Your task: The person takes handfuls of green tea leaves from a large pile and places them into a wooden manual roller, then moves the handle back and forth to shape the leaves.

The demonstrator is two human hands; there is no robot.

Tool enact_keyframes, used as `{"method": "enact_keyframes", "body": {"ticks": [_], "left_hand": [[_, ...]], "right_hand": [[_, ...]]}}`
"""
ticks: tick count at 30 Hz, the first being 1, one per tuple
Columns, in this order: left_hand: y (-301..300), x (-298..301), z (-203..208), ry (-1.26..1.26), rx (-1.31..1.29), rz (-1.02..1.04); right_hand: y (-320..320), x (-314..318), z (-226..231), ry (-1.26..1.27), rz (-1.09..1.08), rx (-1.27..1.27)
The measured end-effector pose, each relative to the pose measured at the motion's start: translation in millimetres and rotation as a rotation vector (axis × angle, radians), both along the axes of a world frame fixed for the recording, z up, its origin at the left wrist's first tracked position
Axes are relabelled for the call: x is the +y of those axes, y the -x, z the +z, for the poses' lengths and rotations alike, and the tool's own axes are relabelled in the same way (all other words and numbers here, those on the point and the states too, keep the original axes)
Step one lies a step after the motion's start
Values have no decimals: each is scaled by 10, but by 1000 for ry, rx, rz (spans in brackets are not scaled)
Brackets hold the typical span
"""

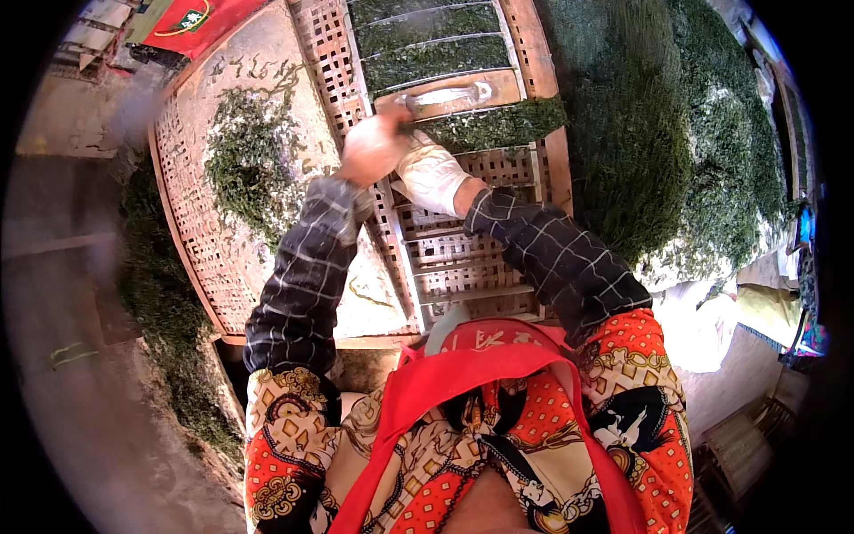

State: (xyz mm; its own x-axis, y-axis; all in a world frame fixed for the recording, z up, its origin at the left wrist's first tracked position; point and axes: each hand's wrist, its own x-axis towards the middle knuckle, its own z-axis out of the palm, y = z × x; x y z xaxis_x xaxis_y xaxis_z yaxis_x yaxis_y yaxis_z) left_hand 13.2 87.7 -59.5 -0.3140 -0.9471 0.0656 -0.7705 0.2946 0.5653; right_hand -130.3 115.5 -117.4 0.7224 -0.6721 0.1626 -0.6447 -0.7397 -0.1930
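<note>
A white slatted frame (412, 289) lies on a woven tray with a square-holed lattice (498, 169). Dark green leafy strands (436, 58) fill its far compartments, and a green row (507, 126) lies just beyond my hands. A wooden block (485, 92) with a shiny, clear-looking piece on top rests across the frame. My left hand (372, 147), bare and blurred, is curled near the block's left end; what it holds is hidden. My right hand (431, 176), in a white glove, is beside it at the near edge of the green row, its fingertips hidden.
A pale board (298, 169) with a loose pile of green strands (253, 160) lies to the left. Large green heaps (623, 116) spread on the right. A red bag (200, 25) sits at the far left, and a wooden stool (738, 449) at the lower right.
</note>
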Motion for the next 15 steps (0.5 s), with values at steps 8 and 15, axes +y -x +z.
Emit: {"method": "enact_keyframes", "body": {"ticks": [8,15], "left_hand": [[-37,-73,492,-102,-183,-59],[-227,372,-601,165,227,424]], "right_hand": [[127,-81,66,-173,19,-26],[341,44,193,-105,-56,-378]]}}
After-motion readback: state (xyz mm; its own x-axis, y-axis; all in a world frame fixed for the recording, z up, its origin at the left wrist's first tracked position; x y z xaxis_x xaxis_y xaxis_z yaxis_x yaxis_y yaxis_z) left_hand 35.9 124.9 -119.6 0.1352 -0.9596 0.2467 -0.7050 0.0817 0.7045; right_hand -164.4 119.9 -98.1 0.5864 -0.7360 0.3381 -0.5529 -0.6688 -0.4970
